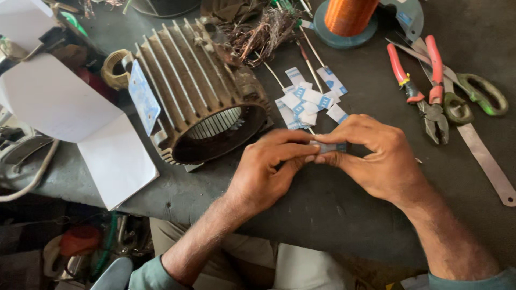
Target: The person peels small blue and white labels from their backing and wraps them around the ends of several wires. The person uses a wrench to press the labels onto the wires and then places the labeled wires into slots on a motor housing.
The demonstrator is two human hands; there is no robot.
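I noted the left hand (269, 169) and right hand (371, 156) meeting over the dark worktop (333, 215), fingertips of both pinched together on one small white-and-blue paper strip (329, 146) held between them just above the surface. A heap of like paper strips (309, 102) lay just beyond. The finned motor stator housing (201, 102) sat left of the hands; red-handled pliers (424, 91) and green-handled scissors (473, 91) lay to the right.

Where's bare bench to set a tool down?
Free: near edge right of the right hand, below the pliers; also bench under the wrists. Crowded: paper slips beside the motor housing, and around the scissors.
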